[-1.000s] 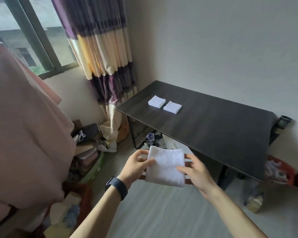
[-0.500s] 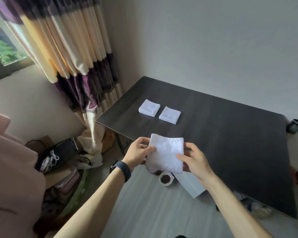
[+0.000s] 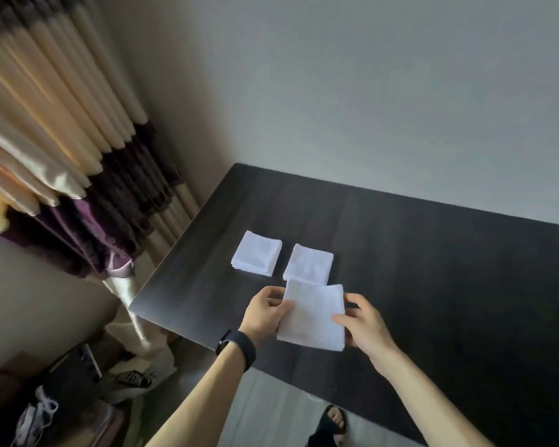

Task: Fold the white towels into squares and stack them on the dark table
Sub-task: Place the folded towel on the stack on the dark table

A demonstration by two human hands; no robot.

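While standing at the table (image 3: 433,269), held a folded towel (image 3: 312,314) above its near part. Pinched the towel's left side with the left hand (image 3: 265,314), thumb on top and fingers curled beneath. Pinched the right side with the right hand (image 3: 363,324) likewise. Wore a dark wristband (image 3: 236,348) on the left wrist. Noted a folded square (image 3: 309,262) lying on the table just beyond the towel, overlapped by it in view; could not tell whether touching. Noted a thicker stack (image 3: 257,258) just left of that square. Saw a striped curtain (image 3: 78,156) hanging left of the table and a sandal (image 3: 331,424) on the floor.
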